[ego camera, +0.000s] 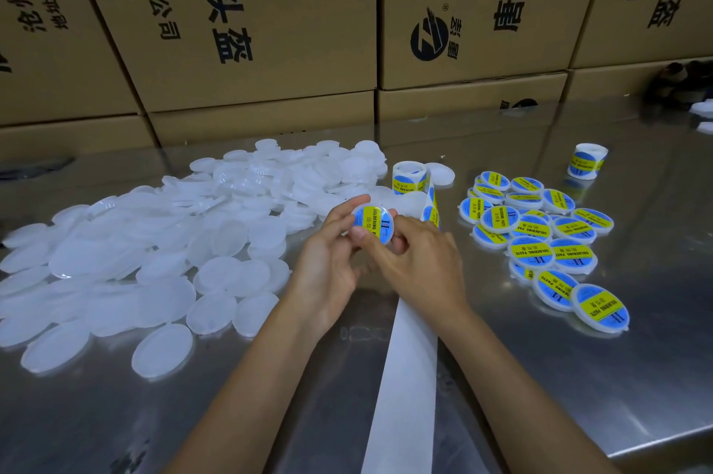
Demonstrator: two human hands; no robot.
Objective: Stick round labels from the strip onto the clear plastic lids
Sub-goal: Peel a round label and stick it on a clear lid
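I see both hands, left hand and right hand, pinching one labelled lid, just in front of the label roll.

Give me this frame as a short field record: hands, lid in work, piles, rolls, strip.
left hand: holds the lid in work by its rim
right hand: fingers press the label onto it
lid in work: blue and yellow label on
unlabelled lids: big pile, left
labelled lids: group, right
label roll: upright, behind the hands
second roll: far right
spent backing strip: runs toward the camera
surface: steel table
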